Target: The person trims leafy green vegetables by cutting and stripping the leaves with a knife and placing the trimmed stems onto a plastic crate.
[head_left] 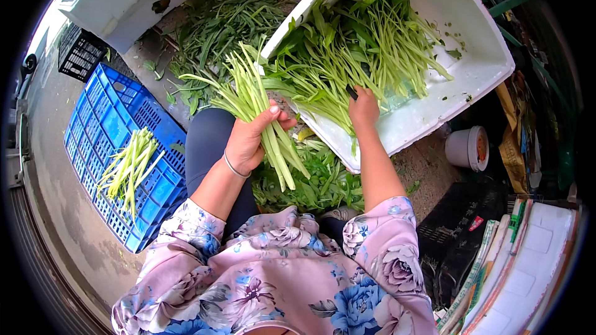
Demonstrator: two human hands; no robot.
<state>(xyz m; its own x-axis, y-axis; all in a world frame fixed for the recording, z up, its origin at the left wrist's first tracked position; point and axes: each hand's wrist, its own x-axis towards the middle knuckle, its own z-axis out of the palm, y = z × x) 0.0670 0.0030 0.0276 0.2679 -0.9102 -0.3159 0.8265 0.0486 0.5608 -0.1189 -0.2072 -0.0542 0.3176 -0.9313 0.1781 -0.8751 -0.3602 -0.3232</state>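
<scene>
My left hand (251, 139) is closed around a bunch of pale green water spinach stems (248, 90), held upright and slightly tilted above my knee. My right hand (364, 108) reaches to the near side of the white foam box (459, 93). Its fingers are wrapped round a small black object (352, 92), of which only one end shows. Right beside that hand, a heap of leafy water spinach (366, 37) lies in the box, stems toward me. Another small bundle of stems (129, 170) rests on an upturned blue plastic crate (93, 142) at the left.
Loose leaves (226, 31) cover the ground behind the stems, and more greens (316, 183) lie between my legs. A second foam box (136, 0) stands at the back left near a black crate (81, 53). A white bucket (467, 147), a black crate (462, 229) and stacked foam pieces (528, 260) are at the right.
</scene>
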